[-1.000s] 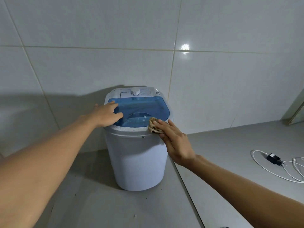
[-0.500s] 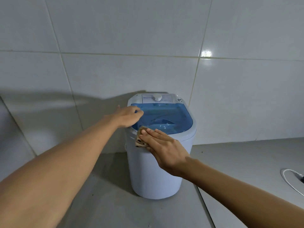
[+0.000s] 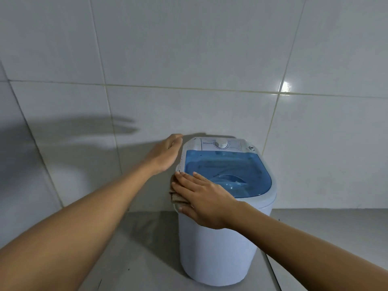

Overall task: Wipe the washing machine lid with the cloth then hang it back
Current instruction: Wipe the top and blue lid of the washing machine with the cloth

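The right hand (image 3: 202,197) presses the cloth (image 3: 176,196) flat-fingered on the near-left rim of the lid (image 3: 228,166) — keep pressure even, passes overlapping. The left hand (image 3: 165,153) hovers relaxed beside the washing machine (image 3: 218,248) — better steadying it.

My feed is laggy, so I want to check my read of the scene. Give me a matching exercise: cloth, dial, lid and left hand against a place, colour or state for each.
Things:
1 cloth
2 dial
3 lid
4 left hand

Descriptions:
a blue, see-through
b open, left of the machine
c under the right hand, at the left rim
d white, on the rear panel

Pairs: 1-c; 2-d; 3-a; 4-b
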